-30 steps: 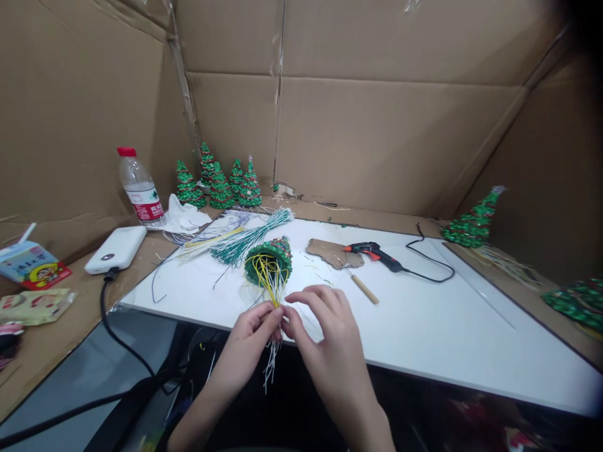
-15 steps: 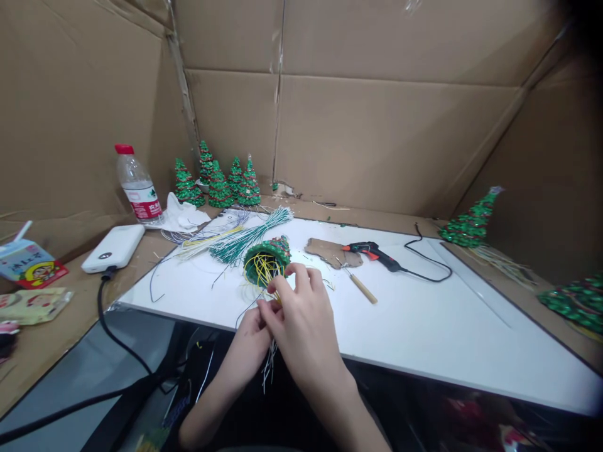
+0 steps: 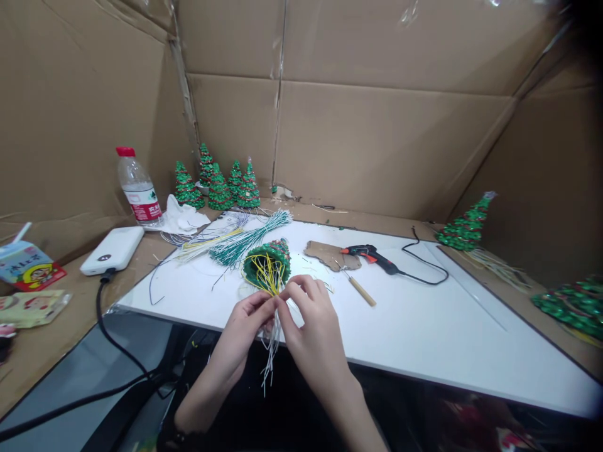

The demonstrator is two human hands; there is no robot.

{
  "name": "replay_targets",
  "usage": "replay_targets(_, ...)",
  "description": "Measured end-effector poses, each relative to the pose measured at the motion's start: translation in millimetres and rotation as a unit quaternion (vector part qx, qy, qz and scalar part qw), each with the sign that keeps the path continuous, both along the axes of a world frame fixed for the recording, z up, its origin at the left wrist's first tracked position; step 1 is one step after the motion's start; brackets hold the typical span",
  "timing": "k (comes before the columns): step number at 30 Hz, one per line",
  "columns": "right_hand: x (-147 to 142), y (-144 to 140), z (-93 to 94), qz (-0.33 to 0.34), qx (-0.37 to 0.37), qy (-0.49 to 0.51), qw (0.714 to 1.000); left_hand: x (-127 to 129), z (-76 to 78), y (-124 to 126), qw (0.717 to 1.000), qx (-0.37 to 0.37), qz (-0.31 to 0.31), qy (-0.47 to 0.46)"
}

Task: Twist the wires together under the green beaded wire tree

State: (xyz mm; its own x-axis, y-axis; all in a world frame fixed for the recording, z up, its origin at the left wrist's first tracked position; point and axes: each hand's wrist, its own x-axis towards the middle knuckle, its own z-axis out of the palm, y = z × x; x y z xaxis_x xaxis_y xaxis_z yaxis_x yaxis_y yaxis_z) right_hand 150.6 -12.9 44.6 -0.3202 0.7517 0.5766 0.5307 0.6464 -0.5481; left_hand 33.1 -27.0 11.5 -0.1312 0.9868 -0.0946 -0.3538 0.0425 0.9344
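I see the right hand (image 3: pixel 315 321) has drawn back, so the wires (image 3: pixel 270 282) of the Christmas tree (image 3: pixel 282 256) tipped on the table (image 3: pixel 424 333) show better. The left hand (image 3: pixel 245 321) has fingers pinching them; whether the right ones pinch, I can't tell.

The left grip (image 3: pixel 245 321) hides part of the wires (image 3: pixel 272 284); the view's edge crops the carton (image 3: pixel 32 267).

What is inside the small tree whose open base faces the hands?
Inside the tree, yellow and white strands show, running out to the left hand. What lies deeper is hidden by strands and shadow.
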Motion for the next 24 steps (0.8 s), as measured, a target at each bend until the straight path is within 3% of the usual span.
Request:
replay_targets(9, 2.9, 0.9, -14.4, 0.026, -0.057, 0.072, 0.995, -3.9, -0.5, 8.0, 0.997, -0.018, -0.021, -0.078)
replay_targets(24, -0.3, 1.3, -22.5, 0.003, -0.069, 0.066, 0.995, -4.3, 2.3, 11.9, 0.999, -0.021, 0.031, -0.013)
